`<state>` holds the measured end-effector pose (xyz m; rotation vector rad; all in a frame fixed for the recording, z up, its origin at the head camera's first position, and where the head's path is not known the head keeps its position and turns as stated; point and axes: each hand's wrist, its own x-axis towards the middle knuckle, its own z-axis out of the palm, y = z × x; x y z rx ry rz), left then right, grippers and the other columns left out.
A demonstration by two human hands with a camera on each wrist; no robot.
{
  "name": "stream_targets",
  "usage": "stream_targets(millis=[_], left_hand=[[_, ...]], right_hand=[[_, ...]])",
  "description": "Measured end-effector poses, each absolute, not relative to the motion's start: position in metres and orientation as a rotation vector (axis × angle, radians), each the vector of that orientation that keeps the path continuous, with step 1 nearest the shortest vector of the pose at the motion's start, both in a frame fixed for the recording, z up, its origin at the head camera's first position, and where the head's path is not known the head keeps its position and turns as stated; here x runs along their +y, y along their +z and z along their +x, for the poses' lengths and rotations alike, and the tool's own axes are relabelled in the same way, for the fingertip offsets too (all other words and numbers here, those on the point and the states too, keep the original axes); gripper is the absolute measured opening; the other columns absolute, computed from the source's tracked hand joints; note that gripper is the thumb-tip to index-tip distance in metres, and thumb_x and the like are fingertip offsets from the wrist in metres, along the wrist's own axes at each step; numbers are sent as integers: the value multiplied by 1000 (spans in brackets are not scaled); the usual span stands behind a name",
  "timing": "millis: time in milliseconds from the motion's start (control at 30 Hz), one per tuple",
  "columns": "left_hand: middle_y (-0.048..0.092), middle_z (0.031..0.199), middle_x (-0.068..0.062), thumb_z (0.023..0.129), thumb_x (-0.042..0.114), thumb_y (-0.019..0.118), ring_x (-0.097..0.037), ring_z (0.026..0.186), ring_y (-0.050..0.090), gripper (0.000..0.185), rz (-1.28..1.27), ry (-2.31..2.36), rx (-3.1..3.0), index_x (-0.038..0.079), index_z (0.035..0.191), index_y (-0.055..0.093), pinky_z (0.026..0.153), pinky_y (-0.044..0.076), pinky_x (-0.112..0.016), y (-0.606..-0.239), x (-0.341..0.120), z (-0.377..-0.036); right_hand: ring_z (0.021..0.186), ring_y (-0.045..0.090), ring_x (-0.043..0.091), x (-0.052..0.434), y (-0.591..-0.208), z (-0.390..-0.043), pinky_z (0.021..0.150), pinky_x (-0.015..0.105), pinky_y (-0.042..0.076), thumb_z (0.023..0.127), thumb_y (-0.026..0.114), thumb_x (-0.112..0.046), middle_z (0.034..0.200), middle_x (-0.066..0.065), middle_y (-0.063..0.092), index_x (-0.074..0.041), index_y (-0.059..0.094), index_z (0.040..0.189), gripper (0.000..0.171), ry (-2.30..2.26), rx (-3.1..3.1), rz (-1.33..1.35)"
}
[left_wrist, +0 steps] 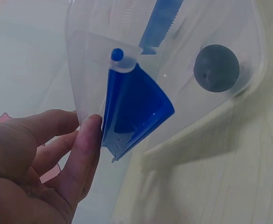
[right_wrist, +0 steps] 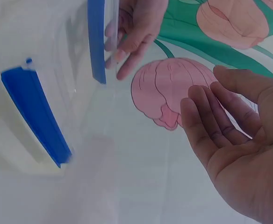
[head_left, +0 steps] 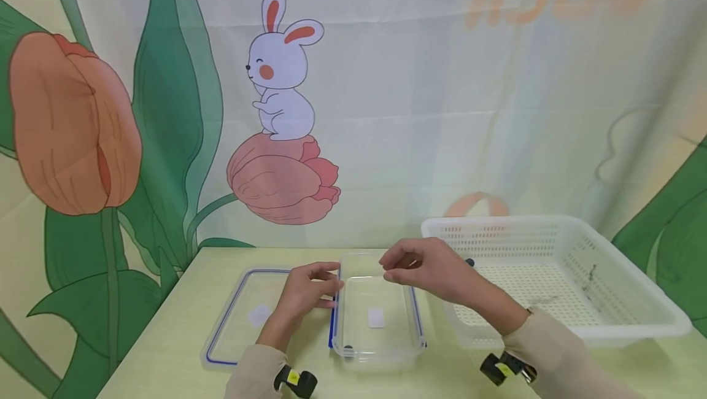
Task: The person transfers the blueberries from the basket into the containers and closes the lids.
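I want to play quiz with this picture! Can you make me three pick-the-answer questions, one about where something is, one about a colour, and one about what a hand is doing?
1. Where is the white basket?
A. To the right of the clear box
B. On top of the lid
C. Under the table

2. What colour is the clip on the clear box?
A. Red
B. Blue
C. Yellow

3. What is the right hand doing?
A. Gripping the basket
B. Hovering open over the clear box
C. Lying flat on the table

Answers:
1 A, the basket stands on the table right of the box in the head view.
2 B, the left wrist view shows a blue clip by the left hand.
3 B, the right wrist view shows its palm open, holding nothing.
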<state>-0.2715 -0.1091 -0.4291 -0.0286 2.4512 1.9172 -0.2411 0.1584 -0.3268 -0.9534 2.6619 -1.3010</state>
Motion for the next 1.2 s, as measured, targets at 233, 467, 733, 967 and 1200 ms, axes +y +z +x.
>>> stream_targets(millis=[233, 467, 733, 967, 1200], left_hand=[[69, 109, -12, 95, 7, 79, -22, 87, 73, 43, -36, 1919, 2448, 6, 137, 72, 72, 66, -31, -429, -108, -272], [68, 109, -12, 95, 7, 80, -22, 86, 73, 42, -48, 1915, 2453, 7, 136, 72, 71, 66, -31, -429, -109, -271], [69, 108, -12, 95, 7, 79, -22, 87, 73, 42, -46, 1921, 2446, 6, 136, 72, 71, 66, -31, -429, -111, -272], [69, 109, -12, 95, 7, 79, -21, 87, 74, 42, -31, 1922, 2439, 5, 137, 71, 71, 66, -32, -430, -111, -272], [68, 109, -12, 96, 7, 79, -21, 86, 74, 41, -25, 1927, 2442, 6, 136, 72, 70, 66, -32, -430, -110, -273]], right_hand=[[94, 74, 18, 177, -309, -251, 80, 32, 62, 98, 79, -16, 105, -1, 76, -11, 78, 111, 14, -1349, 2681, -967], [99, 73, 19, 195, -296, -263, 86, 34, 62, 99, 77, -15, 110, 2, 76, -10, 77, 116, 17, -1333, 2707, -942], [101, 71, 19, 219, -296, -279, 87, 36, 61, 100, 77, -20, 112, 0, 76, -13, 78, 118, 19, -1232, 2799, -894], [104, 71, 20, 242, -306, -294, 89, 35, 61, 100, 77, -21, 117, 4, 75, -6, 76, 123, 27, -1206, 2802, -840], [104, 71, 22, 261, -321, -304, 89, 34, 62, 100, 78, -19, 117, 7, 74, -5, 75, 123, 27, -1263, 2723, -760]])
